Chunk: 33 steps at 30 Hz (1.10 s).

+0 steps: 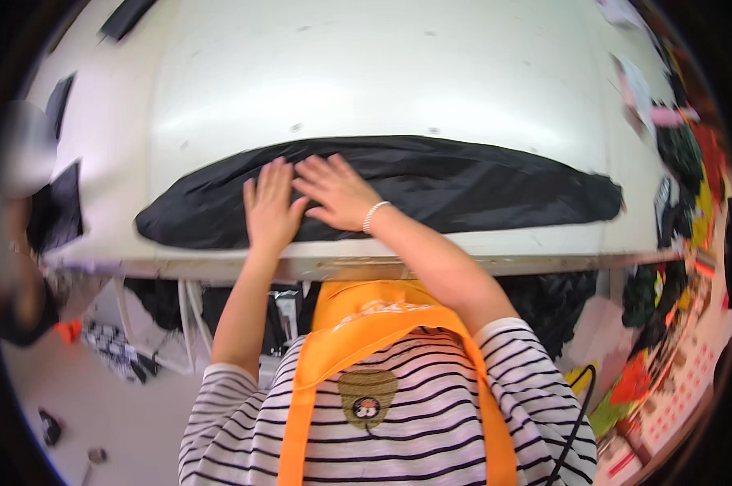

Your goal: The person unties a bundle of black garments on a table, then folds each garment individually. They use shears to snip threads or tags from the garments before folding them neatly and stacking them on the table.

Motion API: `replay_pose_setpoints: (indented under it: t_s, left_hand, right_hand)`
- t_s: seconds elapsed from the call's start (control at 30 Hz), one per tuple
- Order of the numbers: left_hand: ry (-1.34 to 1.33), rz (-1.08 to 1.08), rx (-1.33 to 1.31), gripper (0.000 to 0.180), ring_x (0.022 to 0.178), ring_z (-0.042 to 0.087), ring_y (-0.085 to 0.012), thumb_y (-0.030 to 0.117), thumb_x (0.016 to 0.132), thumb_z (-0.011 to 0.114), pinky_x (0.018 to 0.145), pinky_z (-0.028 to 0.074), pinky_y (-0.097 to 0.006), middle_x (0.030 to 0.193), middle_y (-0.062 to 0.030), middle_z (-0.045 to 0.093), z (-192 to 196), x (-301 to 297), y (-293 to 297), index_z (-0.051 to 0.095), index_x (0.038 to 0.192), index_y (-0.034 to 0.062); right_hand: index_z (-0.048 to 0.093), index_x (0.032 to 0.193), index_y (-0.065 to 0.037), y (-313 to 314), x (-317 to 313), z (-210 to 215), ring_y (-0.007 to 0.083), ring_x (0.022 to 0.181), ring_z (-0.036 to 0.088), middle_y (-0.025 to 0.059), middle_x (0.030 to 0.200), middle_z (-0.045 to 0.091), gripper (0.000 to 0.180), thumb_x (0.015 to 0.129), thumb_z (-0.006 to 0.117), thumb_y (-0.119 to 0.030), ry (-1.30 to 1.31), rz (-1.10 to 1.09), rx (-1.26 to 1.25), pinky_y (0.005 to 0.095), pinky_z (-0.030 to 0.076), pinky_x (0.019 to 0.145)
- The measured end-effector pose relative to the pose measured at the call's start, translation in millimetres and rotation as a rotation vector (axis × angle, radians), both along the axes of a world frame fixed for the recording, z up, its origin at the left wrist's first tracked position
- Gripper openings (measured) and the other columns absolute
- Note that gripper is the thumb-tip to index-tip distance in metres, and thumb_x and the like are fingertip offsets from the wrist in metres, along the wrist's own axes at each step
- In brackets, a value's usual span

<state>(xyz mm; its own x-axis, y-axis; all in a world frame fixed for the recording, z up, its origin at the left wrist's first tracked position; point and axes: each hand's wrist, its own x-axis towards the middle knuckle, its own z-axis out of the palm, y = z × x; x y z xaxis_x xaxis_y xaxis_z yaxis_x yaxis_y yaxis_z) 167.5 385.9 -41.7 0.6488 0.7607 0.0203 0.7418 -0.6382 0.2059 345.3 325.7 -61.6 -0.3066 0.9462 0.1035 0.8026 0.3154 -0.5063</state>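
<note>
Where black fabric [479,188] lies near the front edge [560,263] of the white table [366,73], the left hand [270,209] rests flat on it, gripping nothing; just beside, the right hand [339,194] lies palm-down, fingers spread, holding nothing. Beyond the fabric the table runs wide, narrower rightward.

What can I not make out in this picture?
In the head view:
Black fabric: part covered by the left hand and right hand.
Black strip, top left: cut off by the upper edge.
Co-worker, far left: blurred, partly lost in the dark rim.
Dark material below the table: partly hidden by its near edge.
</note>
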Motion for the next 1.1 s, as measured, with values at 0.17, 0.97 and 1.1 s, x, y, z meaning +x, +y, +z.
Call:
replay_pose_setpoints:
  t_s: [0.17, 0.97, 1.1]
  left_hand:
    - [0.116, -0.006, 0.027, 0.069, 0.136, 0.024, -0.0261, 0.031, 0.082, 0.057, 0.109, 0.014, -0.048, 0.147, -0.0076, 0.027, -4, 7, 4, 0.029, 0.141, 0.0092]
    - [0.042, 0.13, -0.038, 0.054, 0.125, 0.035, -0.0351, 0.034, 0.092, 0.043, 0.105, 0.024, -0.041, 0.137, -0.0183, 0.037, -16, 45, 17, 0.034, 0.135, 0.0027]
    - [0.088, 0.173, 0.037, 0.056, 0.126, 0.033, -0.0357, 0.034, 0.091, 0.045, 0.105, 0.024, -0.041, 0.138, -0.0189, 0.035, -26, 45, 11, 0.033, 0.135, 0.0015]
  right_hand:
    - [0.039, 0.135, -0.01, -84, 100, 32, 0.0281, 0.135, 0.023, 0.0111, 0.144, 0.03, 0.06, 0.083, 0.057, -0.035, -0.081, -0.217, -0.002, 0.0482, 0.018, 0.109]
    - [0.066, 0.094, -0.01, -334, 614, 49, 0.0225, 0.088, 0.053, 0.0089, 0.094, 0.055, 0.023, 0.073, 0.07, -0.018, 0.004, -1.202, -0.39, 0.0315, 0.045, 0.078]
    - [0.064, 0.083, -0.003, -329, 629, 62, 0.0168, 0.075, 0.057, 0.0097, 0.082, 0.06, 0.02, 0.071, 0.073, -0.016, 0.148, -1.094, -0.479, 0.0276, 0.046, 0.074]
